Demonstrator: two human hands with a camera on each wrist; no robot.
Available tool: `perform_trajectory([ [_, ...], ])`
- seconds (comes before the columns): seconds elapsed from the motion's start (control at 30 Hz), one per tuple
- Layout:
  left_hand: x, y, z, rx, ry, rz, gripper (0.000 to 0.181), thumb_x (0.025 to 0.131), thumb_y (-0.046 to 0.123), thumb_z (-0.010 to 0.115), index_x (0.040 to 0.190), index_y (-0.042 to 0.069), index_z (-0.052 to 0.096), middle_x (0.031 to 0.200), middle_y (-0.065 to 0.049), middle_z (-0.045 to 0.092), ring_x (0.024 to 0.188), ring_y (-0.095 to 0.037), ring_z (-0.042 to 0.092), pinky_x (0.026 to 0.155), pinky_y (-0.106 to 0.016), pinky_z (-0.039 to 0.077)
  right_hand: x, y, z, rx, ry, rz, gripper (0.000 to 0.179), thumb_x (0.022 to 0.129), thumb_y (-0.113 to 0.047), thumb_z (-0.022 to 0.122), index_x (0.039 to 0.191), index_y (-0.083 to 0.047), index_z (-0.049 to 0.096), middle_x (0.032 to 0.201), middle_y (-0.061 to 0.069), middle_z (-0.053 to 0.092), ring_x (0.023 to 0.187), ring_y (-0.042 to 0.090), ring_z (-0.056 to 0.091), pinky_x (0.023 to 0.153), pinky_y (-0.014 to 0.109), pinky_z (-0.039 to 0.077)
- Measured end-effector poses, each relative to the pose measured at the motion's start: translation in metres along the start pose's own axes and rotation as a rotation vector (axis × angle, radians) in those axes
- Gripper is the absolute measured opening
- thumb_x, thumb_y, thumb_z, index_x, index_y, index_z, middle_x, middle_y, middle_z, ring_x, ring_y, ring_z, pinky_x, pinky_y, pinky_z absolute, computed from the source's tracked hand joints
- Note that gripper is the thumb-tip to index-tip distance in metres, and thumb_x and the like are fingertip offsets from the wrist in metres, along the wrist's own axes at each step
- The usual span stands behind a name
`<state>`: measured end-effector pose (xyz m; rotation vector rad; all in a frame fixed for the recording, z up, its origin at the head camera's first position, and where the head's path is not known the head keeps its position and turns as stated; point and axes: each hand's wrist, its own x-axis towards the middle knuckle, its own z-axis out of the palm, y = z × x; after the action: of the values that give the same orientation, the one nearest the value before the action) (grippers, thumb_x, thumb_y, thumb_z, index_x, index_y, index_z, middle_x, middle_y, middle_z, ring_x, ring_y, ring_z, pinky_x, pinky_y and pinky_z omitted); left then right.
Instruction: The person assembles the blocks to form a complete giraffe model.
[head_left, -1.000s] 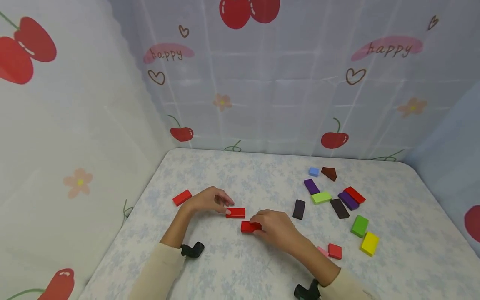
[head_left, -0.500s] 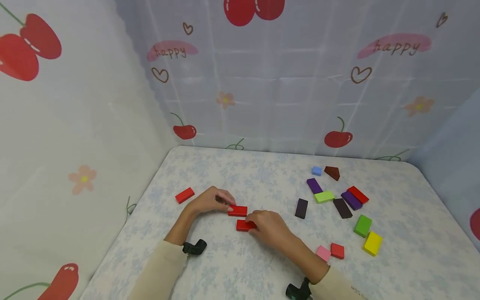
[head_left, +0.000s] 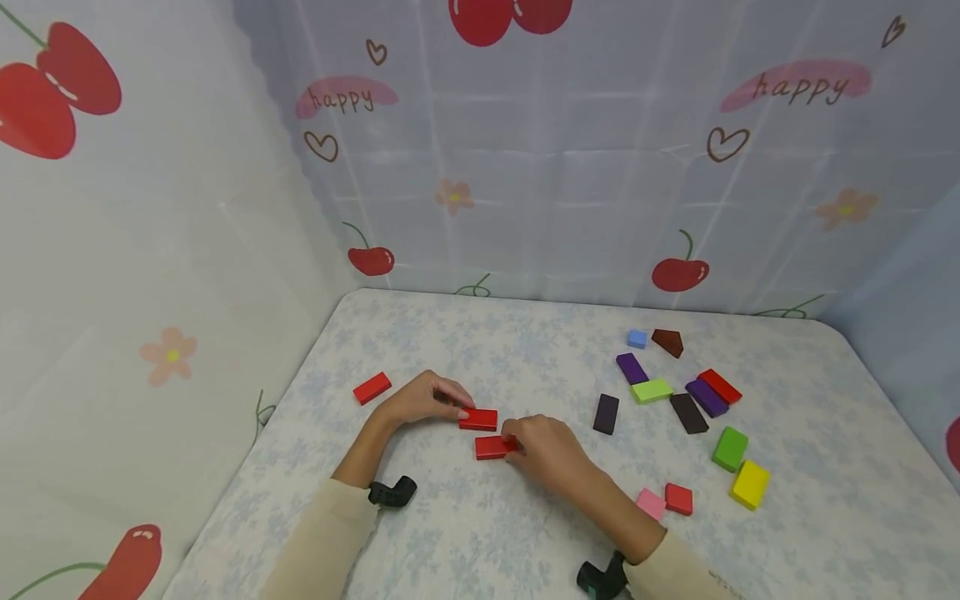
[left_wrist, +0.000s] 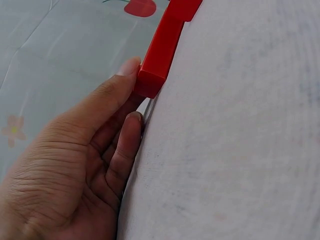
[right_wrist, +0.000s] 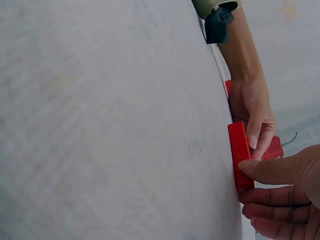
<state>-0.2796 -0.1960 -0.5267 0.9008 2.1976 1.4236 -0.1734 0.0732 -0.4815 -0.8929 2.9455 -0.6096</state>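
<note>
The far red block (head_left: 477, 419) is pinched at its left end by the left hand (head_left: 423, 398), the thumb being laid against it and a finger set behind. The near red block (head_left: 492, 447) is grasped at its right end by the right hand (head_left: 551, 450), between thumb and fingers. Both blocks are seen flat on the patterned tabletop (head_left: 442, 533), lengths roughly parallel — the near one placed closer to the person and slightly to the right, with a narrow gap shown between them in the head view. A third red block (head_left: 372, 388) is found behind the left wrist, tilted and well apart. On the right side, other pieces are scattered: a blue piece (head_left: 637, 338) is set beside a brown wedge (head_left: 667, 342), a lime block (head_left: 651, 391) is met by a purple block (head_left: 632, 367), and a black block (head_left: 606, 414) is left nearest to the right hand. Farther right, a green block (head_left: 730, 449) and a yellow block (head_left: 750, 484) are placed close together; a pink piece (head_left: 651, 503) is seen near the right forearm.
</note>
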Motion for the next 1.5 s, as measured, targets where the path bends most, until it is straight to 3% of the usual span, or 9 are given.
perform_trajectory([
  [0.27,-0.002,-0.003,0.001,-0.018,0.002,-0.028,0.019,0.089,0.012,0.079,0.107,0.014,0.081,0.108,-0.001,0.076,0.096,-0.02,0.068,0.082,-0.033,0.055,0.01,-0.01,0.002,0.054,-0.047,-0.01,0.017,0.083,-0.018,0.085,0.094,-0.013,0.074,0.071,-0.009,0.061,0.065,0.009,0.048,0.059,0.025,0.042],
  [0.5,0.0,-0.003,0.001,-0.049,0.005,-0.028,0.019,0.089,0.011,0.079,0.108,0.011,0.081,0.108,-0.003,0.076,0.099,-0.021,0.069,0.085,-0.033,0.055,0.02,-0.017,0.005,0.048,-0.023,-0.008,0.016,0.082,-0.016,0.086,0.086,-0.013,0.071,0.07,-0.006,0.062,0.059,0.006,0.047,0.056,0.023,0.041],
  [1.13,0.002,-0.004,0.0,-0.031,0.004,-0.012,0.02,0.089,0.011,0.08,0.108,0.013,0.081,0.109,-0.002,0.076,0.105,-0.02,0.069,0.09,-0.034,0.054,0.025,-0.022,0.009,0.087,0.022,0.029,0.015,0.084,-0.014,0.084,0.084,-0.01,0.07,0.066,-0.005,0.062,0.054,0.005,0.047,0.052,0.024,0.041],
  [1.3,0.003,-0.003,0.0,-0.031,0.003,-0.009,0.021,0.088,0.012,0.08,0.109,0.013,0.081,0.109,-0.002,0.076,0.102,-0.021,0.069,0.086,-0.033,0.055,0.019,-0.017,-0.001,0.133,0.048,0.058,0.013,0.087,-0.018,0.081,0.091,-0.011,0.071,0.062,-0.009,0.056,0.052,0.005,0.046,0.05,0.024,0.041],
  [1.5,0.0,-0.002,0.0,-0.011,-0.001,-0.014,0.022,0.089,0.013,0.08,0.11,0.012,0.08,0.11,-0.002,0.076,0.089,-0.018,0.066,0.077,-0.029,0.053,0.007,-0.001,-0.022,0.093,0.125,0.167,0.018,0.087,-0.023,0.082,0.098,-0.011,0.073,0.063,-0.009,0.055,0.053,0.007,0.047,0.05,0.025,0.042],
])
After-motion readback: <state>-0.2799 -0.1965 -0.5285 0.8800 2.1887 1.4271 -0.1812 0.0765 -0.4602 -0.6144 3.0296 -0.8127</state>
